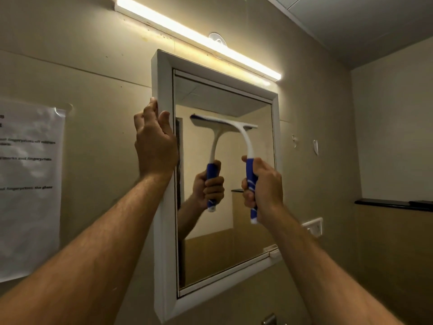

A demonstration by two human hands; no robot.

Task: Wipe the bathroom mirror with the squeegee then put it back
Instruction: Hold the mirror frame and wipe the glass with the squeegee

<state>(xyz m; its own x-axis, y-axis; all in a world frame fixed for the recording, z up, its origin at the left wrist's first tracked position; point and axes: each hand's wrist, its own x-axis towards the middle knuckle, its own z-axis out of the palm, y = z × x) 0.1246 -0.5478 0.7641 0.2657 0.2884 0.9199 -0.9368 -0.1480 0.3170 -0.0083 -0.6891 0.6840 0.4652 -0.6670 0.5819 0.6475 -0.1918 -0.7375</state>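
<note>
While the left hand (154, 141) steadies the frame (164, 207) at nine o'clock, fingers curled on its edge, the right hand (262, 184), gripping the squeegee (243, 141), should press the blade flat; draw it evenly toward six o'clock on the mirror (225, 254).

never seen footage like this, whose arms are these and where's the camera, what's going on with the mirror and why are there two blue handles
There is no machine here. One wide-angle camera sits on a person's head and looks forward, so the two bare arms reaching in from the bottom are the wearer's own.

The left hand rests on the left edge of the white frame of the mirror, fingers curled over it, seemingly steadying it.

The right hand grips the blue handle of a squeegee, whose white blade lies against the upper part of the glass.

The second blue handle is only the reflection of that hand and tool.

Above the mirror a strip light glows. A printed sheet is taped to the wall on the left, its text too blurred to read.
</note>
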